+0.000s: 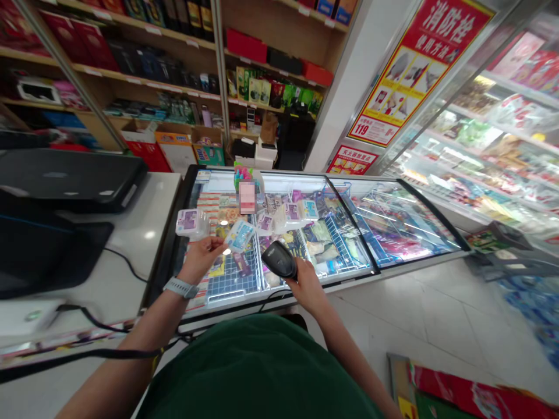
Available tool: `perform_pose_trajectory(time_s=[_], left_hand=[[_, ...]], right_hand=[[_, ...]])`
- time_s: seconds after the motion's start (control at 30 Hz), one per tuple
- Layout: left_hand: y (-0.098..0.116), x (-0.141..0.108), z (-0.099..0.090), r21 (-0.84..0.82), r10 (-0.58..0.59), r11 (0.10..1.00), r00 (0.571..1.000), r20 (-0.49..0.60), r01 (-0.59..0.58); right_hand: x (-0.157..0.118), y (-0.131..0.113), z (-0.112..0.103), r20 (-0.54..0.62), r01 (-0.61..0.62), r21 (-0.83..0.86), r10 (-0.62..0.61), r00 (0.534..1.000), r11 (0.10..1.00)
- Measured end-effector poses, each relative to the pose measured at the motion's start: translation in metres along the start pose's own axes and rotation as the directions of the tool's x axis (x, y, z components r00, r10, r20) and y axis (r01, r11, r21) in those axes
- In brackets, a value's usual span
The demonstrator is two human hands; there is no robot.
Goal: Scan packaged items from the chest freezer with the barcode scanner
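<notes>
Pinched by its lower left corner, a blue-and-white package point(240, 235) is held in my left hand point(202, 258) over the freezer's glass top. My right hand point(304, 283) is wrapped round the handle of a black barcode scanner point(279, 259), whose head points toward the package side. To the left of the package stands a group of clear packs with purple labels point(192, 223). More packs with purple labels point(291, 213) and a blue-labelled pack point(310, 209) lie on the glass beyond the scanner. A pink card point(247, 197) stands near colourful items at the back.
The chest freezer point(375, 269) extends to the right. A white counter point(161, 201) with a black machine point(70, 177) and cables is at the left. Stocked shelves point(144, 84) stand behind; a red fire-hydrant sign point(419, 64) hangs on the pillar. Red packages point(476, 393) are at the lower right.
</notes>
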State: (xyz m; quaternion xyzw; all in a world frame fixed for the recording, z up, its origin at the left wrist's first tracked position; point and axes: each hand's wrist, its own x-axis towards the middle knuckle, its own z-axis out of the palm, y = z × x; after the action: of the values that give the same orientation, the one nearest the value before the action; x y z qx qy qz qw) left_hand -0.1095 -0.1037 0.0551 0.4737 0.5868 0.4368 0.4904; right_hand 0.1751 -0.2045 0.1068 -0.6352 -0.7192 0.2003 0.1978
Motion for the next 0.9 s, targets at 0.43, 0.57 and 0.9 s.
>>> perform_pose_trajectory(time_s=[0.43, 0.57, 0.9], left_hand=[[0.011, -0.007, 0.003, 0.025, -0.009, 1.0, 1.0, 0.006, 0.009], [0.011, -0.007, 0.004, 0.03, -0.013, 0.999, 1.0, -0.002, 0.013], [0.007, -0.01, 0.003, -0.05, -0.047, 0.998, 0.999, -0.01, 0.046]], right_hand=[[0.005, -0.006, -0.001, 0.027, 0.022, -0.052, -0.021, 0.999, 0.998], [0.004, -0.003, 0.001, 0.039, 0.043, -0.042, -0.041, 0.998, 0.998], [0.003, -0.002, 0.004, 0.048, 0.033, -0.037, -0.031, 0.998, 0.999]])
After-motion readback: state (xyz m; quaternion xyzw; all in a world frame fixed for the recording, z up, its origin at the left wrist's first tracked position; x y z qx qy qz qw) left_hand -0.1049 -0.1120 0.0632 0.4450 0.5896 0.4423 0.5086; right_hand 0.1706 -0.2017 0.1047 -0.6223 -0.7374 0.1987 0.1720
